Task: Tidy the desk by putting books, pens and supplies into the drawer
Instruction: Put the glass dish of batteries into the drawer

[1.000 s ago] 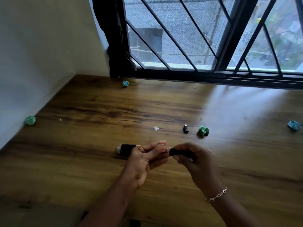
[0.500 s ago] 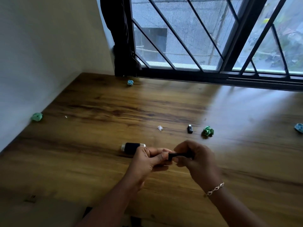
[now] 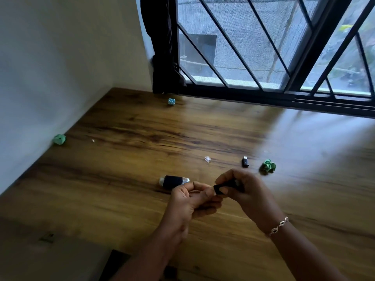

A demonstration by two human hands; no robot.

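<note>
Well, my right hand (image 3: 249, 191) clamps a short black plastic piece (image 3: 220, 187) above the wooden desk's (image 3: 121, 199) near edge; my left hand (image 3: 190, 201) curls at its free end, whether pinching it I cannot tell. I judge it light, stiff, slick: best gripped mid-body.

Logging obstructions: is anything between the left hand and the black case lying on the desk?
Nothing visible: the case lies on the desk just beyond the left hand; the right hand grips a black piece.

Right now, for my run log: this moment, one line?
right hand: grips small black piece | left hand: curled at its end | desk: black capped piece
</note>
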